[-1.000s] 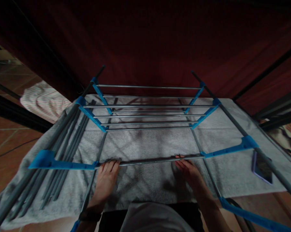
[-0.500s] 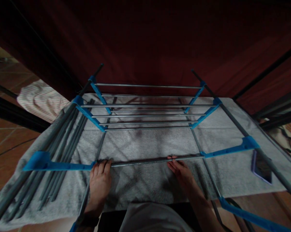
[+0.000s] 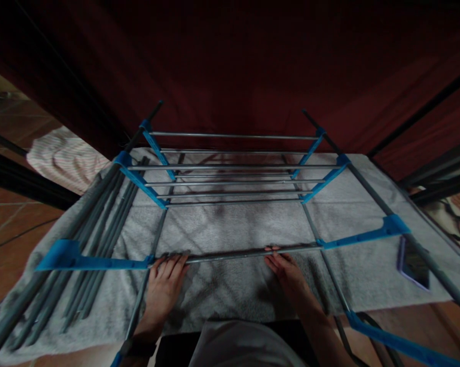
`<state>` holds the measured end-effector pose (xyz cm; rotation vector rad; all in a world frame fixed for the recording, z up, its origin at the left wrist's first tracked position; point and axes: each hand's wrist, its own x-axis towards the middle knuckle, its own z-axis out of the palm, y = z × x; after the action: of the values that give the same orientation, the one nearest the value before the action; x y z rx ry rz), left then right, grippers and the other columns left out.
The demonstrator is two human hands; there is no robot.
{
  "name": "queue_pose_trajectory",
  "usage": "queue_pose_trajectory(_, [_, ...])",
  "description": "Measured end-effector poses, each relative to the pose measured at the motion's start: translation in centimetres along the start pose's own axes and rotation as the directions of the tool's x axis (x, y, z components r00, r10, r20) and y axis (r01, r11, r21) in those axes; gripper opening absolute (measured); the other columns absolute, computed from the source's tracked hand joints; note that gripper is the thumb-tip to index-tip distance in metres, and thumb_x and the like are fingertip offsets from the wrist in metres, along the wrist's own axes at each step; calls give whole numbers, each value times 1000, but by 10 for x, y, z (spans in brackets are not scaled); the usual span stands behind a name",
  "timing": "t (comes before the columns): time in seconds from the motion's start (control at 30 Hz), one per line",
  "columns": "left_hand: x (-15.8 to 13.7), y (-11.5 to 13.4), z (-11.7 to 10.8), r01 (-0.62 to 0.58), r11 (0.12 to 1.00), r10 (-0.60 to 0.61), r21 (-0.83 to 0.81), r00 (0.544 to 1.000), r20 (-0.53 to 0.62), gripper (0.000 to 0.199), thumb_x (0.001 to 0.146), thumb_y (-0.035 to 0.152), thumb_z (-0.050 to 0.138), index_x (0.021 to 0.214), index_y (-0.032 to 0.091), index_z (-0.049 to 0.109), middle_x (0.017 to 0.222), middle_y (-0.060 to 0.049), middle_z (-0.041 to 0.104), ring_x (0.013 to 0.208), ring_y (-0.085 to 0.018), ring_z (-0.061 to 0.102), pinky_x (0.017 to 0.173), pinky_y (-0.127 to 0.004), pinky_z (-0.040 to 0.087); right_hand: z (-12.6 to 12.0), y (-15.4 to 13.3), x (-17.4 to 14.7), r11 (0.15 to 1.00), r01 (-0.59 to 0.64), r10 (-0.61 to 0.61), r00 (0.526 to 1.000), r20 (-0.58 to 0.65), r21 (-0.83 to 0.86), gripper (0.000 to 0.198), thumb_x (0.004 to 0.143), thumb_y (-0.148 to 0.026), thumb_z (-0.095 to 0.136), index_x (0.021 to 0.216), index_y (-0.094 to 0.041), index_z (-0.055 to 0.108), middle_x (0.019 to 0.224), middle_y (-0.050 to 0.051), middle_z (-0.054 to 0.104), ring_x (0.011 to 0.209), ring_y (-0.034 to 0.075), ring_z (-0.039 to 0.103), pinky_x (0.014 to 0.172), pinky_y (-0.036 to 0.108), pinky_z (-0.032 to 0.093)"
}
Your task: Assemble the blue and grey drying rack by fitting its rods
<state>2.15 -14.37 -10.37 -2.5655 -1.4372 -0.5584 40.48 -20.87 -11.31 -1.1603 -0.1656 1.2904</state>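
Note:
A grey metal rod (image 3: 226, 256) spans the near part of a rack, running between a left blue plastic bracket (image 3: 96, 262) and a right blue bracket (image 3: 362, 238). My left hand (image 3: 165, 280) is closed over the rod's left end, close to the left bracket, with its fingers on top. Further right, my right hand (image 3: 285, 270) grips the same rod between fingers and thumb, short of the right bracket. Beyond both hands, several thinner rods (image 3: 233, 195) cross between blue brackets to form the rack's shelves.
Several loose grey tubes (image 3: 100, 244) lie at left on a grey blanket (image 3: 222, 224). A phone (image 3: 413, 265) rests on the blanket at right, partly behind a rack pole (image 3: 371, 191). Dark red cloth (image 3: 230, 66) hangs behind. A striped cloth (image 3: 69, 158) lies at far left.
My left hand has slid a little to the right along the rod, away from the left bracket. My right hand and the rack stay where they were.

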Motion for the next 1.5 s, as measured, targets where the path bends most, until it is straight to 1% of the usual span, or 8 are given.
queue_pose_trajectory(0.17, [-1,-3,2,32,998,-31,-47,999,33,38,100,18,51,132,25,71,115,-9,78,111,-29,69,108,-48,44,2,-2,-2,1000,-12,12,1000,-3,20,34,64,-37,100,89,-25,80,103,5,84,103,26,78,96,42,64])
queue_pose_trajectory(0.27, [0,-3,2,41,998,-40,-45,999,26,37,100,19,51,129,25,73,112,-9,78,109,-29,69,107,-48,44,2,-1,-1,1000,-8,8,1000,3,27,33,64,-36,99,89,-26,80,103,5,84,102,26,79,94,41,64])
queue_pose_trajectory(0.43, [3,-2,0,-2,1000,2,-21,1000,-14,30,104,20,51,124,23,73,111,-8,79,104,-27,69,104,-46,43,-1,2,1,1000,-8,7,1000,11,29,34,65,-38,99,91,-25,80,105,6,83,103,25,79,96,42,64])
queue_pose_trajectory(0.6, [6,-1,-4,-4,1000,4,-12,1000,-8,30,104,20,50,123,21,73,109,-7,79,102,-27,69,103,-46,41,0,1,1,1000,-9,9,1000,-3,25,37,62,-40,100,89,-26,80,104,4,83,102,25,78,96,43,64])
queue_pose_trajectory(0.9, [6,1,-3,10,1000,-10,-11,1000,-7,26,106,29,52,122,23,72,111,-8,79,103,-27,69,105,-46,41,-2,3,1,999,-9,9,1000,8,43,36,63,-40,101,90,-26,80,106,5,83,105,24,78,99,41,63])
queue_pose_trajectory(1.1, [6,0,1,5,1000,-4,10,1000,-31,31,109,34,48,124,20,71,108,-9,79,101,-28,69,104,-47,41,-1,1,0,999,-14,14,1000,17,37,37,65,-40,100,92,-25,81,108,7,83,107,26,77,100,43,62])
queue_pose_trajectory(1.2, [6,1,1,11,1000,-11,12,1000,-25,33,109,37,48,124,19,71,109,-9,78,101,-28,69,102,-47,41,0,0,-1,999,-13,13,1000,16,36,36,66,-40,99,92,-25,81,109,7,83,108,26,77,102,44,61])
queue_pose_trajectory(1.5, [9,4,-2,41,999,-42,9,999,23,37,109,40,45,123,20,72,110,-10,78,103,-31,68,100,-49,41,1,-2,-2,999,-12,12,1000,16,31,37,62,-41,101,89,-27,81,106,4,83,108,26,77,101,43,61])
